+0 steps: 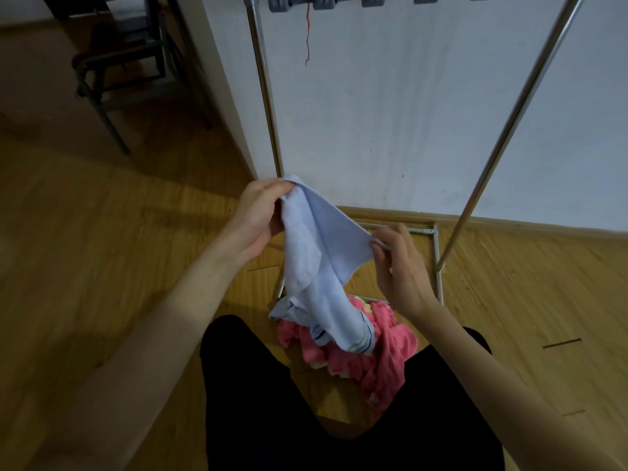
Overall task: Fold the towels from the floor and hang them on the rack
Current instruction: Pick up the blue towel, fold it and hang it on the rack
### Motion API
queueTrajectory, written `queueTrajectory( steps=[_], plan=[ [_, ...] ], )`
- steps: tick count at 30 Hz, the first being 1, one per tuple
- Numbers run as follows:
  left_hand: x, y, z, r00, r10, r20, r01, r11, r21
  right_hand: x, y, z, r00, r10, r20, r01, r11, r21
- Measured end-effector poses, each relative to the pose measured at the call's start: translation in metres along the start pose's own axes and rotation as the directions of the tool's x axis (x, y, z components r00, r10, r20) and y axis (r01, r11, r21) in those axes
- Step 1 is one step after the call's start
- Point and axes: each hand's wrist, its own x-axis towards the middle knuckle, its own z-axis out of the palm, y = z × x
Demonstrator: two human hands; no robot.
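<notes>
While both bare arms reach forward over the person's black-clad legs (339, 419), a pale blue terry towel with striped ends (319, 266) hangs in the air between the hands, centre of view. Left hand (260, 215), at about 10 o'clock from the towel's middle, has fingers curled round the bunched top corner. Right hand (399, 266), at 3 o'clock, pinches a second corner between thumb and fingertips; remaining fingers loosely bent. Edge between the two grips runs taut, sloping down from left to right. Rest of the towel drops toward 6 o'clock, its striped ends resting on a crumpled pink towel heap with yellowish patches (370, 348) lying on the wooden plank floor (119, 249). Chrome tube rack (503, 130) stands at 12 o'clock against the white wall (390, 113): two uprights, rectangular base frame on the floor just beyond the pile, touching or overlapping its far edge, cannot tell which. Grey folded items (326, 1) hang on the top bar at the upper frame edge, cropped; a red thread (308, 35) dangles below them. Dark metal-framed chair (122, 62) at 10 o'clock, well apart from the rack.
</notes>
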Motion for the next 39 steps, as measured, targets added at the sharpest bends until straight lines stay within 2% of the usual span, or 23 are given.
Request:
queueTrajectory(
  steps=[2,4,8,12,16,20,26,31,34,36,37,39],
  plan=[
    [-0.001,0.002,-0.001,1.000,0.007,0.010,-0.007,1.000,-0.001,-0.006,0.001,0.004,0.989,-0.115,0.092,0.118,0.993,-0.029],
    [-0.003,0.003,-0.002,1.000,0.010,0.029,-0.011,0.999,0.038,-0.005,0.002,0.009,0.970,-0.152,0.190,0.151,0.988,0.015],
    [-0.003,0.005,0.000,0.999,0.012,0.041,-0.015,0.997,0.080,0.006,-0.002,0.020,0.967,0.012,0.255,-0.061,0.980,0.188],
    [-0.005,0.008,0.000,0.998,0.020,0.063,-0.026,0.995,0.092,0.018,-0.007,0.023,0.899,0.227,0.375,-0.360,0.870,0.336],
    [-0.006,0.010,0.002,0.996,0.026,0.090,-0.033,0.997,0.076,0.028,-0.019,0.025,0.844,0.278,0.458,-0.485,0.760,0.433],
    [-0.005,0.009,0.006,0.998,0.029,0.058,-0.031,0.999,0.027,0.035,-0.031,0.020,0.814,0.256,0.522,-0.542,0.660,0.520],
    [-0.001,0.010,0.009,0.999,0.046,-0.001,-0.046,0.999,-0.025,0.030,-0.033,0.022,0.869,0.235,0.436,-0.462,0.701,0.543],
    [0.004,0.009,-0.008,0.998,0.060,-0.024,-0.061,0.996,-0.061,0.029,-0.024,0.009,0.896,0.295,0.332,-0.438,0.709,0.553],
    [0.002,0.004,-0.023,0.998,0.056,-0.027,-0.054,0.995,0.087,0.032,-0.018,0.000,0.917,0.322,0.237,-0.400,0.755,0.520],
    [0.001,-0.002,-0.034,0.998,0.067,-0.023,-0.057,0.956,0.289,0.034,-0.012,-0.004,0.919,0.343,0.197,-0.395,0.782,0.482],
    [0.003,-0.005,-0.039,0.996,0.086,-0.020,-0.069,0.902,0.426,0.035,-0.009,-0.006,0.923,0.337,0.184,-0.384,0.799,0.462],
    [0.007,-0.012,-0.048,0.985,0.171,-0.033,-0.099,0.704,0.703,0.038,-0.004,-0.010,0.937,0.311,0.158,-0.348,0.833,0.429]
  ],
)
